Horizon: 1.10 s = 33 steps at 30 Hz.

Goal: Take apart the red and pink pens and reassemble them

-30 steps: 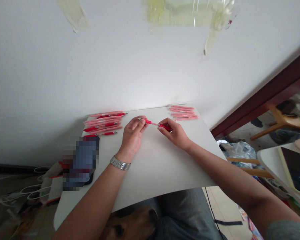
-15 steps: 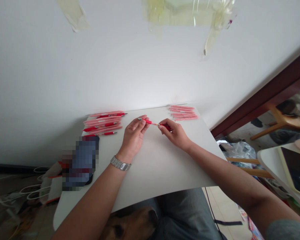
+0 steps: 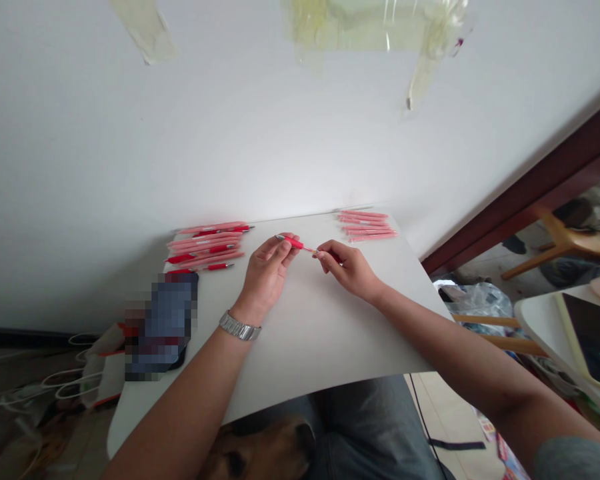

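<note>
My left hand [image 3: 266, 272] is closed around a red pen barrel [image 3: 294, 243] with a silvery end pointing left. A thin refill [image 3: 309, 250] sticks out of the barrel's right end. The fingertips of my right hand [image 3: 351, 268] pinch the refill's far end. Another red piece [image 3: 336, 257] shows partly behind those fingers; most of it is hidden. Both hands are above the white table [image 3: 300, 347]. To the left of my left hand lies a row of pink sleeved sticks [image 3: 215, 238] mixed with red pens [image 3: 220, 267].
More pink sticks [image 3: 367, 227] lie at the table's back right, near the wall [image 3: 260, 133]. A blurred-out dark object [image 3: 165, 327] sits at the left edge. A dog's head [image 3: 265, 450] is below the front edge. At right, a phone-like device [image 3: 593, 333] rests on another surface.
My right fingers have shifted slightly and now pinch the refill end, and the red piece in that hand shows less. My left hand has hardly moved.
</note>
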### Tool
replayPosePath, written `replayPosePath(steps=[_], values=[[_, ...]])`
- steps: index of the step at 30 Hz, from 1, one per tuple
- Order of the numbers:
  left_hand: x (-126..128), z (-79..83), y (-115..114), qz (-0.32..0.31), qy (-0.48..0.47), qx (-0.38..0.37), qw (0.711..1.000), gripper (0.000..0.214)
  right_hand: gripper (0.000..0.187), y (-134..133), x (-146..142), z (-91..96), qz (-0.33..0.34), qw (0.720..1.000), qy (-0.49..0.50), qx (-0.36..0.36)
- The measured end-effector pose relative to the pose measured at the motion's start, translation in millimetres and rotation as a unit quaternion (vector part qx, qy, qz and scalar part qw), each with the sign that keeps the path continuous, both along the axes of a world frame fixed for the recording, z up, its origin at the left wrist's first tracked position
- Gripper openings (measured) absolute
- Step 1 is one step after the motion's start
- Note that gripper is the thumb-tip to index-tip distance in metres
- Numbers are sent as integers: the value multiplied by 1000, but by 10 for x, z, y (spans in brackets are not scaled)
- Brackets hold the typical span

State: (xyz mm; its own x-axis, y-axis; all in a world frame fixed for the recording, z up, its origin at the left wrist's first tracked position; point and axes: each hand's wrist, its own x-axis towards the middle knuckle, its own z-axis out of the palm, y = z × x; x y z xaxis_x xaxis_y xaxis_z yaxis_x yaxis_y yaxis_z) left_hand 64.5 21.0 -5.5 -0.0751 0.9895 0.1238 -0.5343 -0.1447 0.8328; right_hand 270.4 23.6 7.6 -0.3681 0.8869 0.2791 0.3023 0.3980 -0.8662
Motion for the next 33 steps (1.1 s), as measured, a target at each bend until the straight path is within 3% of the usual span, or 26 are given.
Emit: replayPosePath(steps=[24,33], values=[[-5,-6,19,47,-17,-19,999,28,33,80,15,-110,-53,998,22,21],[-19,27,8,35,2,-16,999,29,36,70,27,-68,-57,998,3,30]])
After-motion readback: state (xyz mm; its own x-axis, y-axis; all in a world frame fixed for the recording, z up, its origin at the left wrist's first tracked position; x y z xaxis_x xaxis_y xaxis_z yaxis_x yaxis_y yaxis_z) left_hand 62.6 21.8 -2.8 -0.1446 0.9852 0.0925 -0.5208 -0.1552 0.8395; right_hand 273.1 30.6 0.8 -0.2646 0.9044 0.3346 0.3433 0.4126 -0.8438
